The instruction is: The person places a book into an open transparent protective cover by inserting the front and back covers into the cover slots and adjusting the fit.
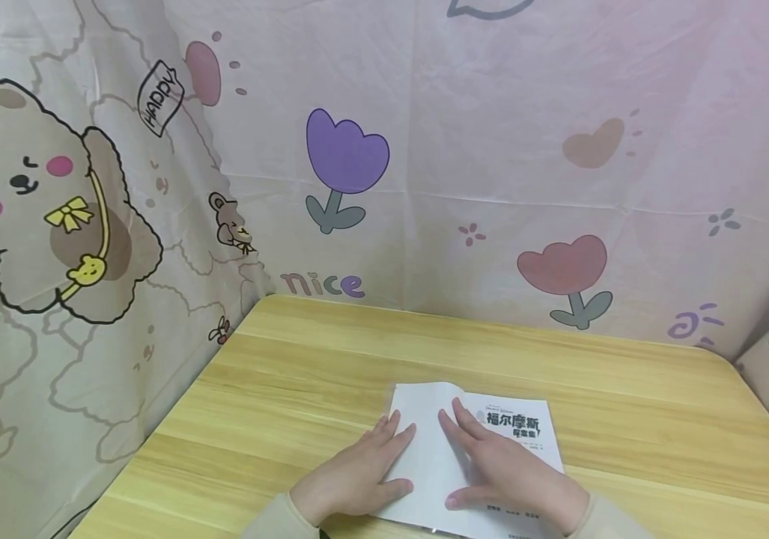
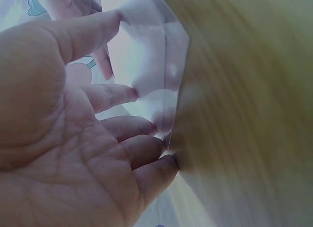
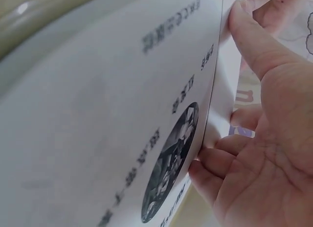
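Note:
An open book (image 1: 424,457) lies on the table. Its left page is blank white; the right-hand title page (image 1: 517,424) carries large dark Chinese characters. My left hand (image 1: 357,475) touches the blank page along its outer edge, fingers spread and nearly straight. Beside the fold, my right hand (image 1: 515,470) rests its fingertips and thumb on the white page, its palm over the title page. In the right wrist view, smaller print and an oval dark picture (image 3: 171,163) show on the title page. A clear, glossy edge (image 2: 178,38) borders the book in the left wrist view.
The wooden table (image 1: 290,374) has rounded far corners. A printed cloth (image 1: 451,150) with tulips and hearts hangs behind it, and another cloth (image 1: 175,299) with a cartoon bear hangs along the left side.

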Demonstrator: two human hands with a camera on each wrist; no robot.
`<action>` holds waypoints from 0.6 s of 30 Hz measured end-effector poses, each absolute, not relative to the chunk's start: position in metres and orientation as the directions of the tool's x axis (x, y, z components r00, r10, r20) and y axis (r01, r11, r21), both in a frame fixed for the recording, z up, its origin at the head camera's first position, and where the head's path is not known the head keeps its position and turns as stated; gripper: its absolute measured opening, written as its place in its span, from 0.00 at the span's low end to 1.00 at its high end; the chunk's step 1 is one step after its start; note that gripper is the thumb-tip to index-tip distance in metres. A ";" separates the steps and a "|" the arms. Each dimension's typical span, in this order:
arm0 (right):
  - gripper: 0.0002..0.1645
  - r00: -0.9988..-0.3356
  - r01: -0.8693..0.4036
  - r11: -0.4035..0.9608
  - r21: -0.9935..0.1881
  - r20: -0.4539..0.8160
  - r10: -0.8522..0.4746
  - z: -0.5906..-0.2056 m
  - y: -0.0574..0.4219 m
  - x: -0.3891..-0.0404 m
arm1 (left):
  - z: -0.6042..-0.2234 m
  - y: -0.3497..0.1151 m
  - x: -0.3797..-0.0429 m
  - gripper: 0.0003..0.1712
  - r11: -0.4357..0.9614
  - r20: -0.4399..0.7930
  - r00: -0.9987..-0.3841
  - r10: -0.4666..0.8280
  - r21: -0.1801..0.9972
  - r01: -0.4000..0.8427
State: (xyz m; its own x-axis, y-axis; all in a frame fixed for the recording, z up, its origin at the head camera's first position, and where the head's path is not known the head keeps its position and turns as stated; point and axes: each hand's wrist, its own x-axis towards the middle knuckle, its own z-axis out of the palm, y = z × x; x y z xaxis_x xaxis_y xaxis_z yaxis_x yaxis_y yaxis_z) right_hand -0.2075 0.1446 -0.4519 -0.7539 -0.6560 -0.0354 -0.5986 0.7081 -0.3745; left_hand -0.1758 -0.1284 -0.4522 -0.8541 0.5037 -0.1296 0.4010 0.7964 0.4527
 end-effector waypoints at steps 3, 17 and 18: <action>0.72 -0.758 -0.594 0.715 -0.369 -0.042 -0.651 -0.452 0.142 -0.208 | -0.453 -0.128 -0.176 0.45 0.797 -0.126 -0.854 0.505 0.448 0.405; 0.69 -0.773 -0.579 0.737 -0.349 -0.054 -0.632 -0.449 0.130 -0.208 | -0.453 -0.127 -0.175 0.45 0.814 -0.126 -0.863 0.490 0.422 0.400; 0.70 -0.771 -0.583 0.735 -0.346 -0.050 -0.635 -0.449 0.129 -0.208 | -0.453 -0.126 -0.175 0.44 0.814 -0.126 -0.861 0.492 0.418 0.404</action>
